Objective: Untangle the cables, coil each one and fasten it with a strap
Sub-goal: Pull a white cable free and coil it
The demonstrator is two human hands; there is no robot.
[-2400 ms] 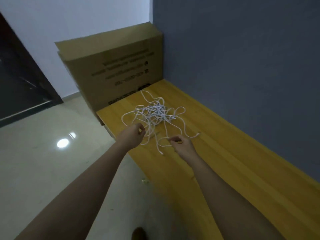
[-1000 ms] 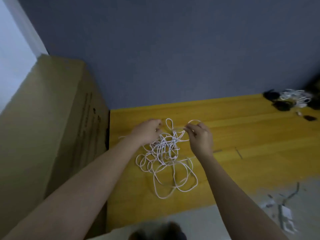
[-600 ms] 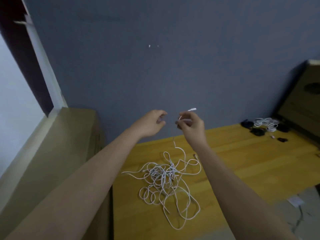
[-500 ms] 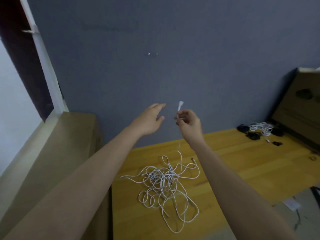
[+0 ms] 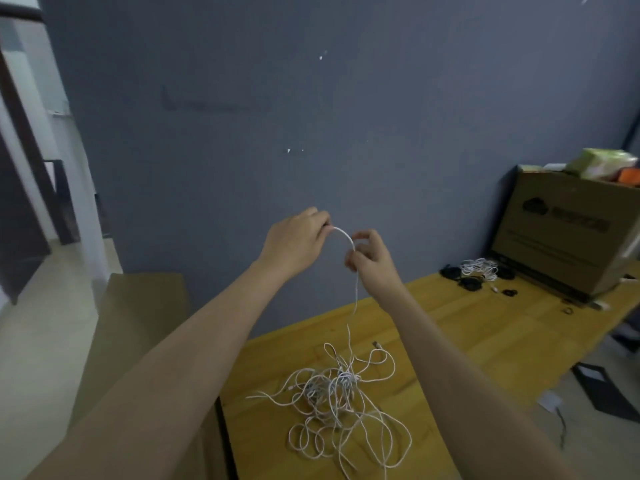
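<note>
At frame centre the left hand (image 5: 294, 242) and right hand (image 5: 369, 259) pinch one thin white cable (image 5: 346, 235) (light, limp, likely snag-prone; best gripped near its end) trailing to the tangle (image 5: 337, 407) lower centre.

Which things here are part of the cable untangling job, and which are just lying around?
Job:
- white cable held between left hand and right hand
- tangled cable pile

Lying about:
- cardboard box
- dark bits and white cables beside it
- wooden table
</note>
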